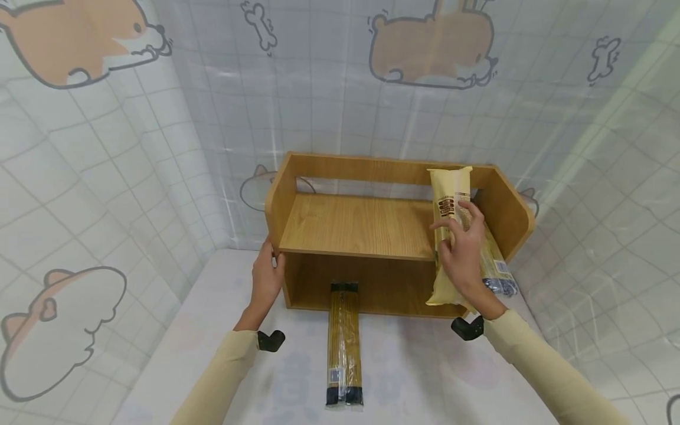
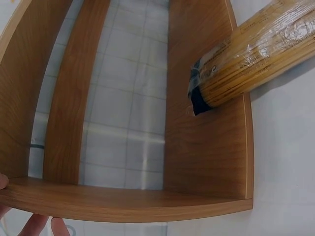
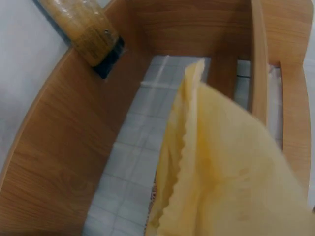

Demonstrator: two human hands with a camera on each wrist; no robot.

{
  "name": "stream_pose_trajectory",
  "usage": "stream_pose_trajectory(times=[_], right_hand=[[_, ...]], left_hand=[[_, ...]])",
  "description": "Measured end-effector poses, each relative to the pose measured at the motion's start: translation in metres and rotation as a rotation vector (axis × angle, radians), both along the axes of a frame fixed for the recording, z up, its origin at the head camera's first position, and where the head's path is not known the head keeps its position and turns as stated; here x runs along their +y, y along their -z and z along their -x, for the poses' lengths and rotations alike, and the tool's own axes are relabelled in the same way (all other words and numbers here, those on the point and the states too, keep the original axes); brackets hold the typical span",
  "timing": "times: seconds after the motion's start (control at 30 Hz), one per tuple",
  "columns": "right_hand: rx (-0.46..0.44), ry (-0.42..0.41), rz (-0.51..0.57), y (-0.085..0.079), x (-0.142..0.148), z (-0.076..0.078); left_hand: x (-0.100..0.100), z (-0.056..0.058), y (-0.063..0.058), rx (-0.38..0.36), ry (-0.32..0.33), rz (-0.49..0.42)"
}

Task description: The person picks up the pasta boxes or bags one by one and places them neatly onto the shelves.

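A two-tier wooden shelf (image 1: 361, 227) stands ahead, its left side panel between the thumb and fingers of my left hand (image 1: 267, 277). The left wrist view shows those fingers (image 2: 34, 225) at the panel's edge. My right hand (image 1: 466, 254) grips a long yellow packet (image 1: 446, 283) with brown print, its fingers spread over the front. The packet runs lengthwise before the shelf's right part, overlapping both tiers. In the right wrist view the packet's crimped end (image 3: 187, 142) is close to the camera. A clear pack of long noodles (image 1: 344, 342) lies with its far end inside the lower tier.
Another clear noodle pack (image 1: 498, 268) shows behind my right hand, near the shelf's right side panel (image 1: 510, 212). The shelf rests on a white surface (image 1: 212, 354). Sheets with a tile grid and cartoon dogs (image 1: 432, 47) hang behind and at both sides.
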State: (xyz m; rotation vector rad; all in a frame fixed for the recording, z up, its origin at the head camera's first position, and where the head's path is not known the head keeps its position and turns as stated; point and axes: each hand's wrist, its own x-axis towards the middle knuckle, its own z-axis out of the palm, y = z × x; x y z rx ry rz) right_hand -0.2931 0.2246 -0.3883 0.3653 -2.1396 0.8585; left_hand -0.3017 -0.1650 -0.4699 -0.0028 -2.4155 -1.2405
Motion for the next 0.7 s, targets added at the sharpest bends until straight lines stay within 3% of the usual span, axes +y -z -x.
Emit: stream_pose_trajectory(times=[0.2,0.43,0.7], right_hand=[[-0.113,0.01,0.012,-0.0061,0.0022,0.0022],[-0.109,0.014,-0.035,-0.0061,0.0043,0.0067],[-0.171,0.062,-0.107,-0.0096,0.0029,0.0075]], left_hand=[[-0.0008,0.0004,0.0005,-0.027,0.013,0.006],[-0.0018,-0.0003,0.0023,-0.053,0.017,0.004],[-0.0018,-0.0003,0.001,-0.036,0.008,-0.005]])
